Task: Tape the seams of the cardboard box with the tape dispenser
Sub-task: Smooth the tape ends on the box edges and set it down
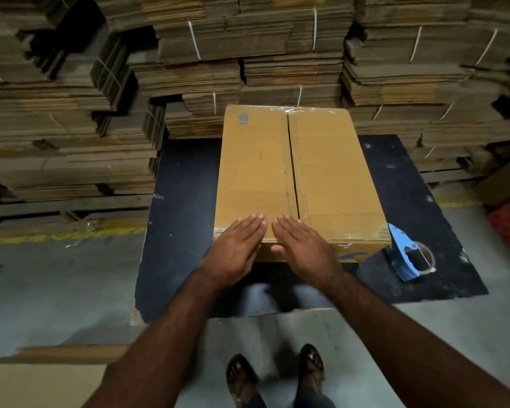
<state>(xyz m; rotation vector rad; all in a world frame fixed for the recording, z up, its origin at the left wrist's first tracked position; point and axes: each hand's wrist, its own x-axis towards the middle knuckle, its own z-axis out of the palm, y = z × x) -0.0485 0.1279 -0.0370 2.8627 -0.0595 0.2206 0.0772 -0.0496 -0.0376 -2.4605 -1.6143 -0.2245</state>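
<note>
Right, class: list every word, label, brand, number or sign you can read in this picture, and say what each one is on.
No text can be read.
Cardboard box, near side: part of a blue printed mark, cut off by the edge, unreadable.
Cardboard box, far left corner of the top: a grey sticker, too blurred to read.
Yellow floor line: dark marks on it, too blurred to read.
Tape dispenser: no lettering visible.

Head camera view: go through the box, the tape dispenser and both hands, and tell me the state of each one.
Cardboard box: flaps closed, clear tape along centre seam and near edge.
Tape dispenser: set down on the dark mat, right of the box, not held.
Left hand: flat, pressing the box's near edge.
Right hand: flat, pressing the same edge.
</note>
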